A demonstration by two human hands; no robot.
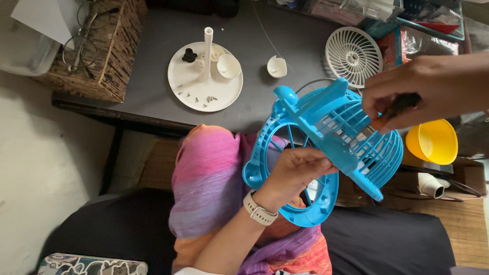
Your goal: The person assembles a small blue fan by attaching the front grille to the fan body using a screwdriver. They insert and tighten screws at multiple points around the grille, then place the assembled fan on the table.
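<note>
Blue plastic makes up the biggest thing in hand, a fan housing (326, 153) with a round rear ring and a ribbed cage, held tilted above the lap. Beyond both hands lies a grey table (153, 56). Under the left hand's wrist drapes a pink and purple cloth (209, 183). Far beyond the left hand sits a white round base (204, 86) with an upright post and loose screws. Just beyond the right hand lies a white fan grille (353, 55); just below it stands a yellow bowl (433, 140). Left hand (295, 170) grips the housing's inner rim. Right hand (407, 89) pinches a screwdriver (389, 113), its tip in the cage.
</note>
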